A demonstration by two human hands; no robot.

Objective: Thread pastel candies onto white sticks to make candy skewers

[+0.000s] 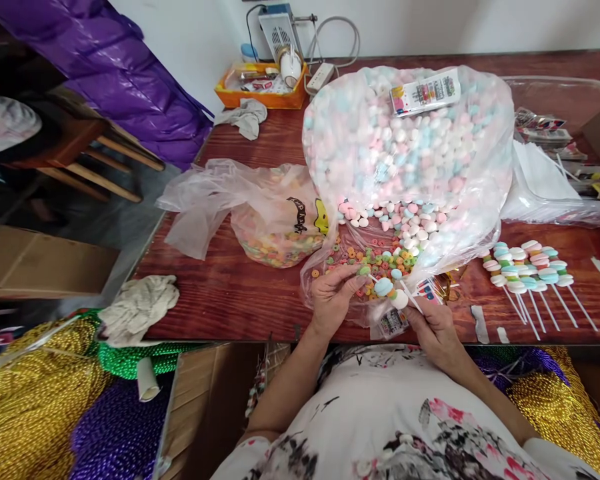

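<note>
While my right hand (433,327) pinches the white stick (410,297) with candies, my left hand (333,293) closes fingers on a green candy (364,271).

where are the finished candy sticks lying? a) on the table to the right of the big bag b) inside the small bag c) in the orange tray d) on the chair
a: the finished candy sticks lie side by side on the wooden table, to the right of the big bag of pastel candies, apart from both hands.
</note>
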